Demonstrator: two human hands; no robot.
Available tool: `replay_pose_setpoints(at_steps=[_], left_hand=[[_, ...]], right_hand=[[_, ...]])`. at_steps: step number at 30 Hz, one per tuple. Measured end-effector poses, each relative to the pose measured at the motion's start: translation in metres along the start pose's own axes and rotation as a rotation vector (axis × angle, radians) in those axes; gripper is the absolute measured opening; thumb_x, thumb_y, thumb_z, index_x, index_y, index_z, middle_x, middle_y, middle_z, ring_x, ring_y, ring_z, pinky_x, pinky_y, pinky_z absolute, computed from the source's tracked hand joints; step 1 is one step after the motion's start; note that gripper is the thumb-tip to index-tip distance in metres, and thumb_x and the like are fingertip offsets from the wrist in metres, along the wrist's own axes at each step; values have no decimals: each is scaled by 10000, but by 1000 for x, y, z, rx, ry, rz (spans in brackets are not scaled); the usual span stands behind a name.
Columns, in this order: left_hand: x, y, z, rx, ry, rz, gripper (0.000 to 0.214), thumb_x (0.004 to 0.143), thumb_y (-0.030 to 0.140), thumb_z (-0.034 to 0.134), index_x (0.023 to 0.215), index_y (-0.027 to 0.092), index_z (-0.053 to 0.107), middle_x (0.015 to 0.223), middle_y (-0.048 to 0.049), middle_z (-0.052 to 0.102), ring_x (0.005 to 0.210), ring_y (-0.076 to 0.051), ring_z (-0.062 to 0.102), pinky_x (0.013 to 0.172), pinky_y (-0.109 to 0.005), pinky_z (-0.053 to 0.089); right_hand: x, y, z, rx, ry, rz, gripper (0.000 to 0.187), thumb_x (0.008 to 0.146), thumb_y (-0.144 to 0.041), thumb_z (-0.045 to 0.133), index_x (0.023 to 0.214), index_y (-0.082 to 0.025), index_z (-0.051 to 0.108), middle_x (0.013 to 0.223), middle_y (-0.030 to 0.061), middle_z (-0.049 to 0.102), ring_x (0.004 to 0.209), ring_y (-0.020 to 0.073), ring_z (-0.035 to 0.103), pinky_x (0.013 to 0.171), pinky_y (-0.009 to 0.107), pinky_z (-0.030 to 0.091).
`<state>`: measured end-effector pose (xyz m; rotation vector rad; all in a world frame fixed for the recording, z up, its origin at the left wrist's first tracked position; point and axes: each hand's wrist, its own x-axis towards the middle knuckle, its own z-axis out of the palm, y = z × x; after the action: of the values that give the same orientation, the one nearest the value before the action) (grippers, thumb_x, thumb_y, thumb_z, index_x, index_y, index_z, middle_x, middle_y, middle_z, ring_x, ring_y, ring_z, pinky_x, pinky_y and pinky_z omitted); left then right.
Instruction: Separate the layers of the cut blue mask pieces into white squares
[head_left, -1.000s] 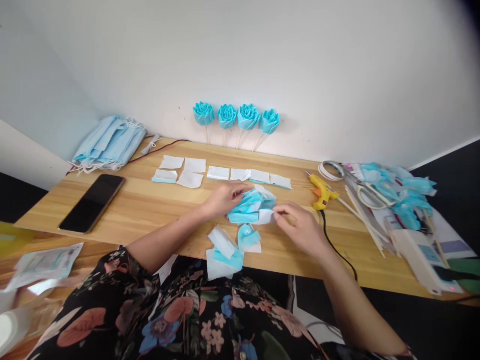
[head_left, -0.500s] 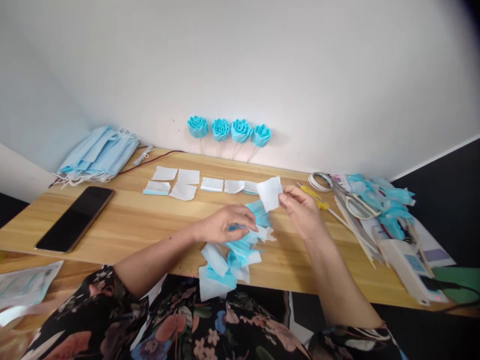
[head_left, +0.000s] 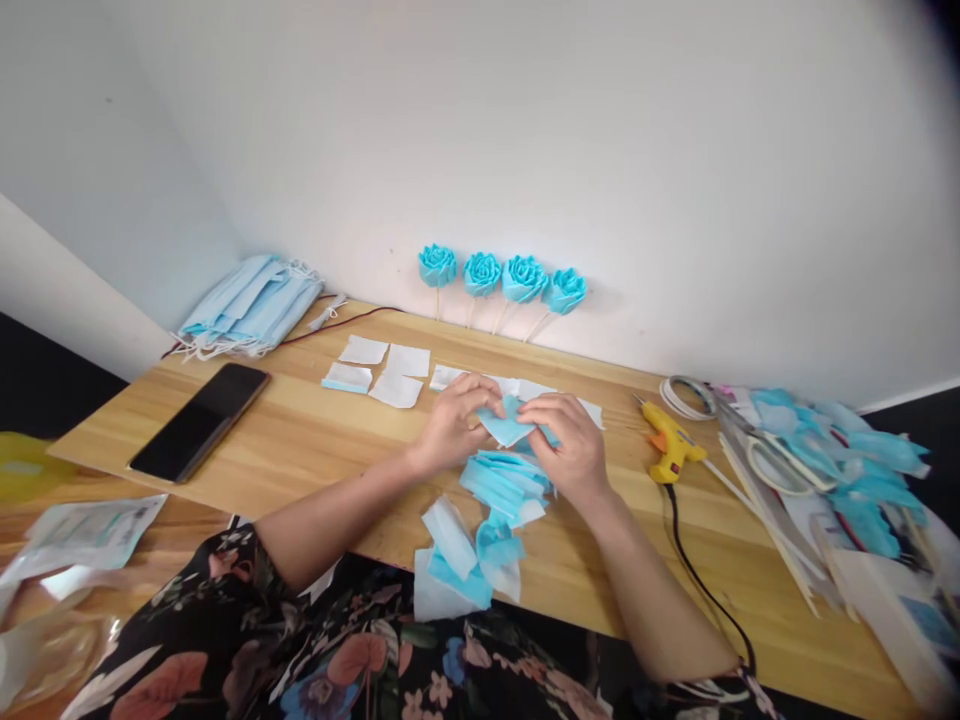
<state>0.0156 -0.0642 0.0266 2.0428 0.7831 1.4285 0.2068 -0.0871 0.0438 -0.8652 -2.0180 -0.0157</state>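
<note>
Four flowers (head_left: 481, 274) look finished by the wall (head_left: 525, 150); over the worktop (head_left: 322, 435), my left grip (head_left: 452, 425) and right grip (head_left: 570, 447) pinch a blue square (head_left: 509, 427), with white squares (head_left: 398, 387) and a blue pile (head_left: 501, 482) apparently unworked.

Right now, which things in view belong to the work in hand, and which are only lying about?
Likely in the work:
light-blue piece, held by left hand and right hand
loose blue pieces
white pieces
perhaps yellow glue gun

Seemingly lying about:
black phone
plastic packet

Blue piece (head_left: 508, 428), floral sleeve (head_left: 225, 575) — black, pink
</note>
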Motion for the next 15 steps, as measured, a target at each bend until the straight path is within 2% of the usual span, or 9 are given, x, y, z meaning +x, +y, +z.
replay_pose_setpoints(at_steps=[3,6,8,11,13,15], left_hand=[[-1,1,-2,112,9,102,170,745,31,596,787,176,674,914,-56,657,879,-179,611,832,-331,461],[-1,1,-3,128,0,124,217,731,16,547,794,178,677,901,-59,675,865,-184,618,838,-347,462],[-1,0,-2,96,6,109,190,743,34,558,786,176,677,897,-64,694,869,-189,633,860,-360,458],[0,0,-1,12,18,-51,67,801,148,624,780,173,682,849,-61,720,837,-195,656,852,-353,461],[0,0,-1,-46,20,-228,94,826,231,637,781,169,690,806,-53,722,798,-190,659,802,-323,469],[0,0,-2,-101,18,-362,138,826,271,639,768,159,696,777,-43,713,770,-179,651,756,-290,468]], right_hand=[[-8,0,2,-23,54,35,288,833,-31,561,978,-260,659,900,32,725,867,213,659,792,388,535],[-14,1,1,-15,105,172,440,835,-41,578,1211,-269,588,896,14,724,858,205,664,834,390,532],[-16,1,-1,-2,101,222,453,845,-59,588,1246,-270,574,888,7,721,851,201,666,841,383,529],[-15,2,-2,23,64,230,256,871,-114,614,1079,-260,647,889,14,710,835,193,663,792,353,529],[-15,2,-2,50,80,246,141,879,-142,629,967,-248,658,881,17,703,817,185,659,760,336,526],[-15,3,-1,74,101,256,109,878,-143,635,920,-242,653,870,14,698,804,177,656,746,325,522]])
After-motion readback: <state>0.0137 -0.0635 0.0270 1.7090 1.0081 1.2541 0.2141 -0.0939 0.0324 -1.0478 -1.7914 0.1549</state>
